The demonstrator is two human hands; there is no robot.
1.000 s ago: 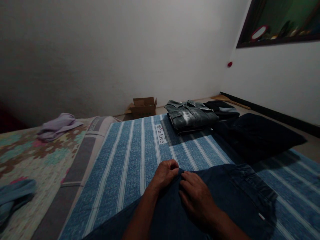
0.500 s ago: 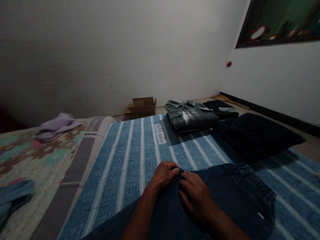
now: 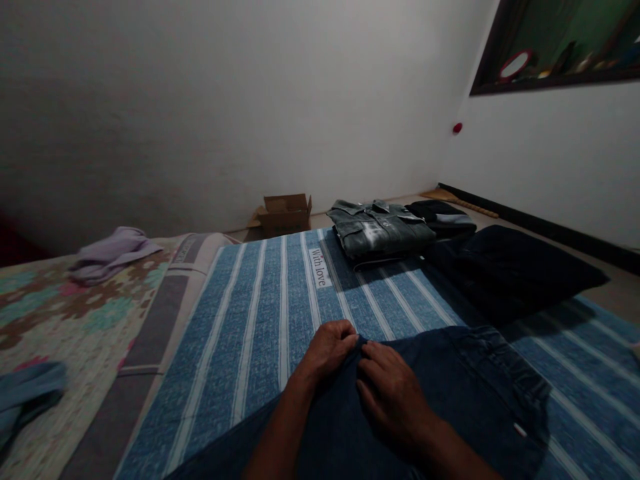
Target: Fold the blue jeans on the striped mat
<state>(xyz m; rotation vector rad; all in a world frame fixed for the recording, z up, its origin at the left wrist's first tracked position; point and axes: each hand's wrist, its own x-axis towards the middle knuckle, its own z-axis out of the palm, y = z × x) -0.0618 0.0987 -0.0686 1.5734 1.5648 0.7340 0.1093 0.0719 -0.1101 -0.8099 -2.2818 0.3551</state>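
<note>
A dark blue denim garment [image 3: 465, 400] lies spread on the blue striped bedspread [image 3: 265, 320] right in front of me. My left hand [image 3: 327, 350] pinches the garment's far edge with curled fingers. My right hand [image 3: 393, 393] rests on the cloth just beside it, fingertips gripping the same edge. The two hands nearly touch each other.
A folded grey denim jacket [image 3: 380, 230] and dark folded clothes [image 3: 443, 217] sit at the far end of the bed, next to a dark pillow [image 3: 510, 270]. A lilac garment [image 3: 113, 250] and a blue cloth [image 3: 27, 397] lie on the patterned mattress at left. A cardboard box [image 3: 286, 212] stands by the wall.
</note>
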